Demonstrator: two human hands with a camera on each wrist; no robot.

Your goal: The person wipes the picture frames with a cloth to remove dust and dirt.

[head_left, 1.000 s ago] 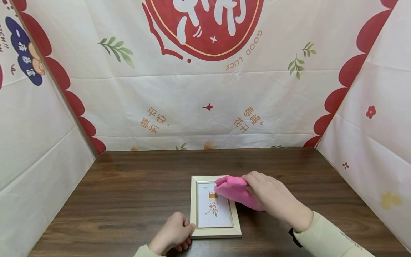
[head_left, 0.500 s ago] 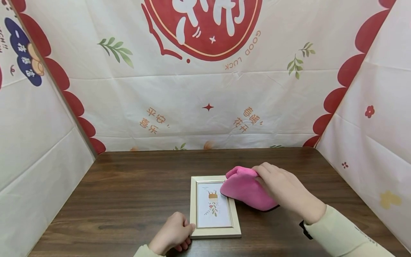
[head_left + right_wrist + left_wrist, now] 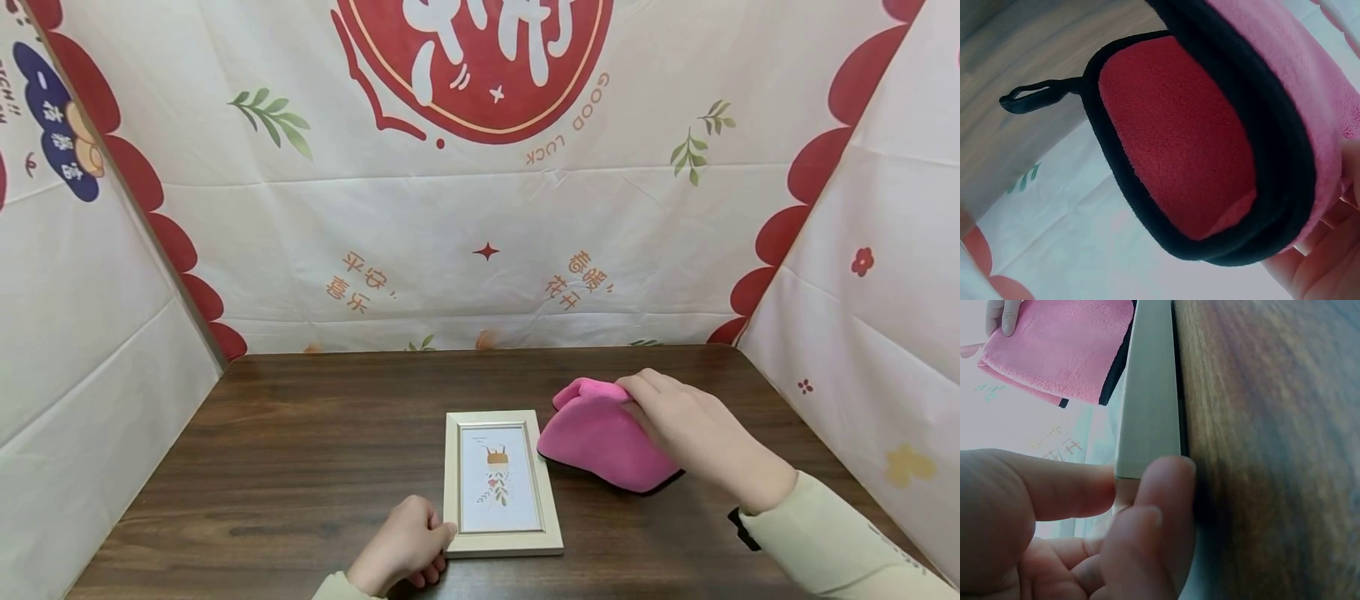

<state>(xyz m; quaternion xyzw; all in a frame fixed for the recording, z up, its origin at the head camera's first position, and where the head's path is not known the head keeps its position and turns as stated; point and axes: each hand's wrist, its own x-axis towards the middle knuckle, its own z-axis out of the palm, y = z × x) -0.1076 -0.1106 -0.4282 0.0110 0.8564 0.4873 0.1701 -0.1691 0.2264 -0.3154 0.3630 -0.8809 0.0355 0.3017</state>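
Note:
A cream picture frame lies face up on the table, its picture showing a brown pot and a leafy sprig. My left hand pinches its near left corner; in the left wrist view the thumb presses one face and the fingers curl at the edge. To the right of the frame, my right hand holds a folded pink cloth by its upper part, and the cloth droops beside the frame's right side. Black trim and a black hanging loop show on the cloth in the right wrist view.
The dark wooden table spreads around the frame. A white printed fabric backdrop rises behind its far edge, with fabric walls on the left and right.
The right hand has lifted the pink cloth off the picture frame and carried it right, and the cloth now hangs more spread out. The left hand and the frame stay where they were.

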